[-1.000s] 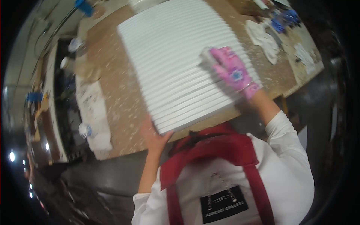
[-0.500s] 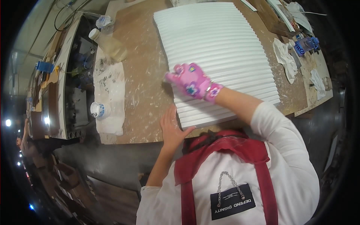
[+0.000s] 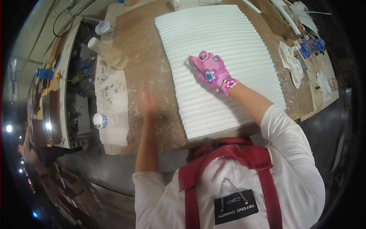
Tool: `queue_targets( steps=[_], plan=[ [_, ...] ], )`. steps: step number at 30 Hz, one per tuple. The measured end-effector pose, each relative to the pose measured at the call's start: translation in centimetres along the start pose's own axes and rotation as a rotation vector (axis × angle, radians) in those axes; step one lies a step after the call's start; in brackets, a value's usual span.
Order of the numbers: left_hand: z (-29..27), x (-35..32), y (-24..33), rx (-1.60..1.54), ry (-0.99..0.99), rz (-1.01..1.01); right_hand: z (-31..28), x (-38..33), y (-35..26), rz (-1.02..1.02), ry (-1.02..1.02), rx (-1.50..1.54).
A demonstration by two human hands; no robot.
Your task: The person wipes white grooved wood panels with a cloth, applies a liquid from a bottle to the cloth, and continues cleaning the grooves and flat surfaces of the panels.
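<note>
A white ridged panel (image 3: 232, 103) lies on the brown, paint-flecked work board (image 3: 148, 49). On its left half rests my right hand (image 3: 209, 72), in a pink flowered glove. The gloved fingers are closed around a small greyish-white piece, mostly hidden, whose edge pokes out at the fingertips. My left hand (image 3: 148, 103), bare and blurred, hovers over the board to the left of the panel. Its fingers look stretched out, with nothing visible in them.
On the left, a stained white sheet (image 3: 114, 129) carries a small white tub (image 3: 100, 120), near a cloudy plastic bottle (image 3: 110, 55). Crumpled white cloth (image 3: 291, 63), a blue-labelled bottle (image 3: 314, 46) and a brown box (image 3: 276, 21) sit at the right. Another person (image 3: 30, 152) is far left.
My left hand has left the panel's near left corner and swung left over the board. My right hand has moved from the panel's left edge rightward and farther away.
</note>
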State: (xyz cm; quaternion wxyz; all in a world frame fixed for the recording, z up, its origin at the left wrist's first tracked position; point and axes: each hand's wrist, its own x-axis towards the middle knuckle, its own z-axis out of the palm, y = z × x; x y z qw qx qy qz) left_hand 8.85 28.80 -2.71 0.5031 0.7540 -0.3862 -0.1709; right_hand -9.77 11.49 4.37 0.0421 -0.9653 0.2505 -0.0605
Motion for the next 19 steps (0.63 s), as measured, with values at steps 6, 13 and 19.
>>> queue_targets(
  steps=[6, 13, 19],
  plan=[
    [0.7, 8.5, -2.5, 0.433, 0.082, 0.141, -1.0, 3.5, -3.5, -0.155, -0.090, 0.066],
    [2.8, 9.6, -4.1, 0.746, 0.214, 0.246, 1.5, 4.1, -4.0, -0.321, 0.188, 0.108],
    [4.0, 10.4, -3.4, 0.808, 0.154, 0.136, 0.7, 3.1, 1.9, 0.047, 0.098, 0.147]
  ],
)
